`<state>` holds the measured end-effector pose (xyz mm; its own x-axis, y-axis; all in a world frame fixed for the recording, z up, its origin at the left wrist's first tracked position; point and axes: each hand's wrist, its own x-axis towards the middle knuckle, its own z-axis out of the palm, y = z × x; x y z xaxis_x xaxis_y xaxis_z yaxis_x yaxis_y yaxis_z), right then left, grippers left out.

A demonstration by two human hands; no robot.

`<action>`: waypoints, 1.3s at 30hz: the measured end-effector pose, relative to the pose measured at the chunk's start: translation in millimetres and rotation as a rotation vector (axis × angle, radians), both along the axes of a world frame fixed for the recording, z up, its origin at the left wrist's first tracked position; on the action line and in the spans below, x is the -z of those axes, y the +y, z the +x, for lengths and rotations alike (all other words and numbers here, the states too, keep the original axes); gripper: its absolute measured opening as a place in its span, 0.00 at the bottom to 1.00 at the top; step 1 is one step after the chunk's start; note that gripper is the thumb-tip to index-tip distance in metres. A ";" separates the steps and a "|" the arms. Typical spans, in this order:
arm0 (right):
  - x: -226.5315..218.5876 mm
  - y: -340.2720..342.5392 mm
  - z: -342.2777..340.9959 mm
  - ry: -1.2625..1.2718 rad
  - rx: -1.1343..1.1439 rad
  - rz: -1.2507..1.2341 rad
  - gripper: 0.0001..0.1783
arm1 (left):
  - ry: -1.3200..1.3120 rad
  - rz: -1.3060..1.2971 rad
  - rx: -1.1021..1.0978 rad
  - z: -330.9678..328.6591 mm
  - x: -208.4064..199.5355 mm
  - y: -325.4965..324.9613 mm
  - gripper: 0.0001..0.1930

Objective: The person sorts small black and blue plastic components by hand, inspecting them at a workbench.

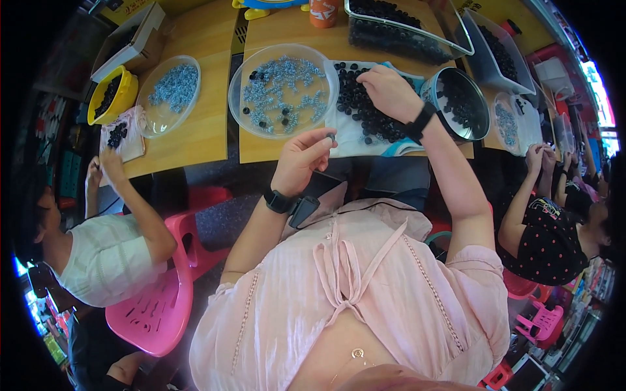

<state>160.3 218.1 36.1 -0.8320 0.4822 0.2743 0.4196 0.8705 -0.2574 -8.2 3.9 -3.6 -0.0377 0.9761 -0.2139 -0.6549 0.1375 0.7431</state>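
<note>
My left hand [301, 158] hovers at the near edge of the wooden table [208, 124], pinching a small dark part with a metal spring [330, 137] between thumb and fingertips. My right hand [388, 91] reaches over a white cloth [352, 140] covered with small black round parts [360, 104], fingers curled down onto the pile. A clear round dish [283, 91] of small silvery springs and a few black parts lies left of the cloth, just beyond my left hand.
A dark round bowl [460, 103] and clear bins [404, 29] of black parts sit right and behind. Another spring dish [171, 93] and yellow bowl [111, 94] serve a person at left on a pink chair [153, 306]. Another person sits at right.
</note>
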 end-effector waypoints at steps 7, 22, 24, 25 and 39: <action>-24.4 -74.2 12.5 0.379 0.110 -0.949 0.10 | 0.077 0.058 -0.084 7.2 -7.5 7.1 0.15; -29.9 -131.0 17.8 0.839 0.003 -1.034 0.09 | 0.318 0.286 -0.167 24.1 -41.8 1.4 0.14; -31.4 -132.3 18.9 0.842 -0.016 -0.980 0.09 | 0.346 0.298 -0.168 24.7 -43.0 0.5 0.15; -32.1 -132.9 19.5 0.847 -0.034 -0.925 0.09 | 0.346 0.296 -0.170 25.2 -44.0 -0.2 0.15; -25.7 -134.4 19.4 0.965 -0.102 -1.103 0.09 | 0.339 0.334 -0.167 27.2 -48.5 -2.6 0.13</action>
